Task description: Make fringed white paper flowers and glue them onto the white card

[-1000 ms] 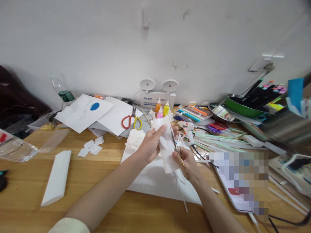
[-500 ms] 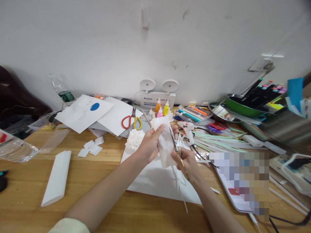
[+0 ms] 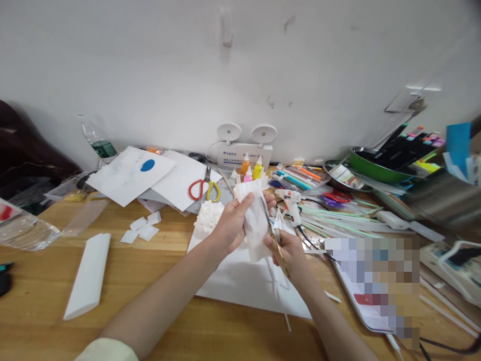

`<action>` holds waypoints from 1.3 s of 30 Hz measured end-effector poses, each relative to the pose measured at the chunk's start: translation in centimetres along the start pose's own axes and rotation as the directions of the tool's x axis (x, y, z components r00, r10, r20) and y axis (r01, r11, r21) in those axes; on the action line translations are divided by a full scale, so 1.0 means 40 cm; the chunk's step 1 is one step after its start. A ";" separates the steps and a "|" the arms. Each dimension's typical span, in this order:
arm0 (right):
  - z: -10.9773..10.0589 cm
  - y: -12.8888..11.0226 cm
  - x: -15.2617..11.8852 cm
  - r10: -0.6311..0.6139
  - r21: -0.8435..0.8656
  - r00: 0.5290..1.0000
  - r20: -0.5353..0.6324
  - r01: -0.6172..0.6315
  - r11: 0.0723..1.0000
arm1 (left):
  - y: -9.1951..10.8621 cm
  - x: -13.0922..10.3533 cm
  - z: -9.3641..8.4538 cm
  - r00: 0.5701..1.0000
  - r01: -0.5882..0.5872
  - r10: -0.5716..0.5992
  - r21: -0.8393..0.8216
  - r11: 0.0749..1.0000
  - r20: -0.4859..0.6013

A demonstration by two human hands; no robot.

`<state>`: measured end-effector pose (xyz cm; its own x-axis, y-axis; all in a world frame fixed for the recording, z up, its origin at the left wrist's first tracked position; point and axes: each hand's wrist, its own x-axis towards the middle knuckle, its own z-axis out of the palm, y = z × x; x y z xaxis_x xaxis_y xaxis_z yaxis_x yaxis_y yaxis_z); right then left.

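Observation:
My left hand [image 3: 235, 220] pinches a white paper strip [image 3: 255, 235] upright, thumb in front and fingertips showing behind its right edge. In my right hand [image 3: 287, 250] is a pair of scissors [image 3: 277, 245] with gold-coloured handles, its blades pointing up along the strip's right side. A narrow sliver of paper hangs down below the blades. Under both hands lies a white paper sheet [image 3: 225, 281] on the wooden table. A heap of small white pieces [image 3: 208, 216] sits at the sheet's far left corner.
Red-and-yellow-handled pliers [image 3: 205, 188] lie behind the heap. A white glue gun [image 3: 291, 205] rests beyond my right hand, near paint bottles [image 3: 257, 168]. To the left are a folded white paper [image 3: 88, 276] and several small white squares [image 3: 146, 230]. A tablet-like device [image 3: 361, 296], partly pixelated, lies right.
The scissors and both hands keep nearly the same place at the paper strip, with only a slight shift of the blades. The whole view has moved a little.

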<state>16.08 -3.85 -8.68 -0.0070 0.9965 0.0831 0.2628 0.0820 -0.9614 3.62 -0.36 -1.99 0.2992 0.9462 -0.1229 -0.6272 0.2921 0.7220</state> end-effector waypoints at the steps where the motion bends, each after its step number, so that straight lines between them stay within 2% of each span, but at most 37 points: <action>1: -0.001 0.003 -0.001 -0.013 0.003 1.000 0.007 0.013 1.000 | -0.001 0.000 -0.001 1.000 -0.002 0.002 0.001 1.000 0.009; 7: -0.009 0.019 -0.001 -0.067 0.035 0.996 0.065 0.065 0.997 | -0.013 -0.008 0.003 0.999 0.016 -0.016 0.028 0.999 0.032; 17: -0.010 0.005 -0.002 -0.059 0.063 0.998 0.024 0.057 0.996 | -0.035 -0.015 0.008 0.999 0.036 -0.039 0.083 0.996 0.031; 26: -0.007 0.012 0.002 -0.036 0.087 0.999 -0.010 0.037 0.996 | -0.033 -0.014 0.011 0.999 0.034 -0.036 0.057 0.998 0.025; 31: -0.008 0.008 0.005 -0.028 0.047 0.999 -0.043 0.030 0.998 | -0.030 -0.013 0.013 0.999 0.038 -0.038 0.027 0.999 0.014; 35: -0.010 0.008 0.005 -0.037 -0.001 0.998 -0.040 0.037 0.999 | -0.023 -0.012 0.012 1.000 0.021 -0.022 0.022 1.000 0.017; 39: -0.008 0.010 0.001 -0.060 0.021 0.998 -0.023 0.060 0.998 | -0.024 -0.012 0.007 1.000 0.005 -0.006 0.043 0.999 0.030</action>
<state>16.48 -3.80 -9.00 -0.0005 0.9892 0.1466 0.2419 0.1423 -0.9598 4.29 -1.13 -2.43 0.3242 0.9399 -0.1071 -0.5943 0.2905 0.7500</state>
